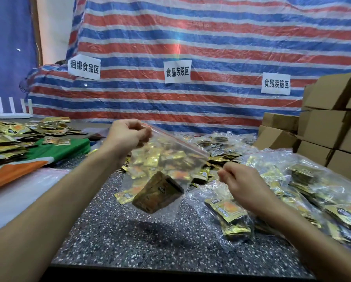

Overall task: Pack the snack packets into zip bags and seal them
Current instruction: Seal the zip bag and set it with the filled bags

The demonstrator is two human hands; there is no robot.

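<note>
Clear zip bag (pixel 176 145) is hanging mid-air at centre, left hand (pixel 127 137) pinching its 10 o'clock corner. Right hand (pixel 243 186), at 4 o'clock, is sitting curled; grip indeterminate. Snack packets (pixel 156 192) are loading the bottom: a single-corner pinch is likely risking slip or spillage.

Left hand (pixel 127 135) high, right hand (pixel 243 186) lower
</note>
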